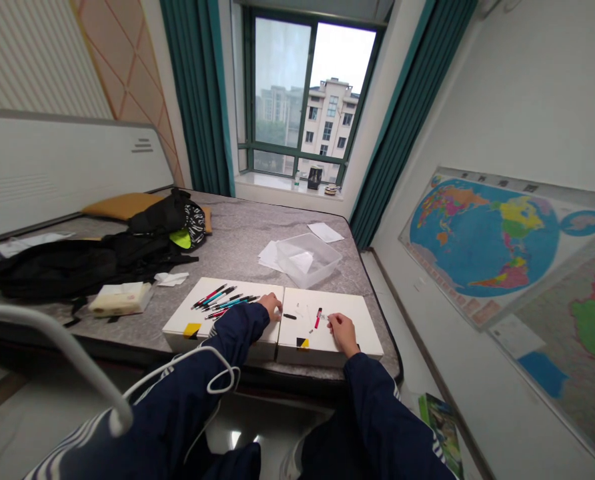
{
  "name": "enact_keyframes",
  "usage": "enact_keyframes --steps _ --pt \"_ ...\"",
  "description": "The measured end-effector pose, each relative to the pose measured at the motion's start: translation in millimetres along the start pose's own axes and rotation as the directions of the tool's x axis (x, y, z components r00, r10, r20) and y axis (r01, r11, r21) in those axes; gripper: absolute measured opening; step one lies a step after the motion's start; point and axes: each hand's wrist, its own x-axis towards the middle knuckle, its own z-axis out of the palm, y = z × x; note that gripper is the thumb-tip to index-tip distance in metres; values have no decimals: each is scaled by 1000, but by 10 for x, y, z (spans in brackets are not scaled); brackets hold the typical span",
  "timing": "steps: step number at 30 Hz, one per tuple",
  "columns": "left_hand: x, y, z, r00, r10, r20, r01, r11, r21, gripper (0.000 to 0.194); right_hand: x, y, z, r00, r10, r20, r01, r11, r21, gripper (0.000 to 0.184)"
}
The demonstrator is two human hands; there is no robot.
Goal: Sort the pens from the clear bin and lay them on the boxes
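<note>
My left hand rests at the right edge of the left white box, its fingers bent together; whatever they hold is hidden. Beside it on that box lie several pens in black, blue and red. Over the right white box, my right hand has thumb and fingers pinched at a tiny piece too small to name. Just left of these fingertips lies a red pen part. A short black pen part lies nearer the left hand, and tiny loose pieces are scattered between.
A clear plastic bin stands behind the boxes, with white papers around it. Tissues and a black backpack lie at left. A white cable crosses my left sleeve. The mattress edge runs along the right.
</note>
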Motion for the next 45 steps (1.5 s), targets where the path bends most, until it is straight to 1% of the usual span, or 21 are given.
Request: enact_keyframes --steps 3,7,14,23,26,33,40,45 --pt "50 59 -46 1000 -16 15 16 1000 15 22 -5 -3 -2 1000 -4 2 4 1000 -8 33" --pt "57 85 -53 999 -22 27 21 999 40 18 -4 5 1 1000 -3 -4 3 1000 -28 33" --pt "35 98 -66 1000 2 27 -4 998 66 18 -10 -13 -4 1000 2 -4 -2 999 -46 32" --pt "7 84 -67 999 31 32 -32 998 56 19 -12 -19 13 1000 12 -29 -13 999 -37 32" --pt "-27 80 -46 998 58 12 -59 996 61 18 -10 -4 13 999 4 -36 -6 999 -36 31" --pt "-122 45 20 980 180 -80 -169 977 130 16 -13 9 7 999 -9 -41 7 998 -57 32" --pt "-120 20 88 961 242 -136 -216 960 178 18 -6 36 9 999 -19 -49 15 997 -77 33" --pt "-119 -3 133 954 252 -160 -222 958 181 21 -17 20 8 998 -17 -53 12 996 -91 33"
